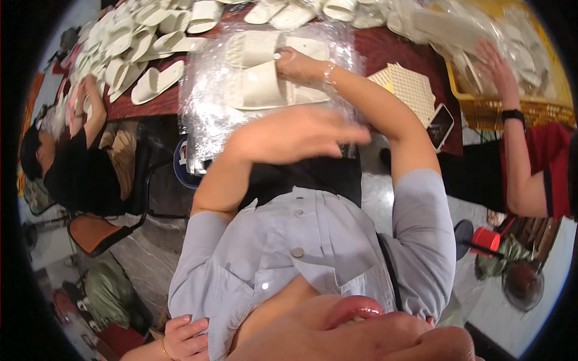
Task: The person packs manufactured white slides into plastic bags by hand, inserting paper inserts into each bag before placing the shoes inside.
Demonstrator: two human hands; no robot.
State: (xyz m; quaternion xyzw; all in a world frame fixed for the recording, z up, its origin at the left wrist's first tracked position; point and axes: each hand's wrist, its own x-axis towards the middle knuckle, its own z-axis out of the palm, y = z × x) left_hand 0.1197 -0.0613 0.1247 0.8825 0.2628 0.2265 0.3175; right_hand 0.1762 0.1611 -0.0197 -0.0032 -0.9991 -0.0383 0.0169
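Note:
A pair of cream slide slippers (260, 84) lies side by side on a stack of clear plastic bags (205, 120) at the table's near edge, toes to the left. My right hand (298, 65) rests over the slippers beside their straps, its fingers bent together. A small round white piece (277, 56) shows at its fingertips; I cannot tell exactly what it is. My left hand (289, 135) hovers nearer to me, over the front of the bags, blurred by motion. Its fingers are stretched out and nothing shows in them.
Loose cream slippers (123, 36) heap up at the far left. On the right are cream dotted sheets (409, 87), a phone (441, 126) and a yellow crate (506, 108) of bagged slippers. Co-workers (84, 162) sit on either side; another person's hand (186, 340) shows at lower left.

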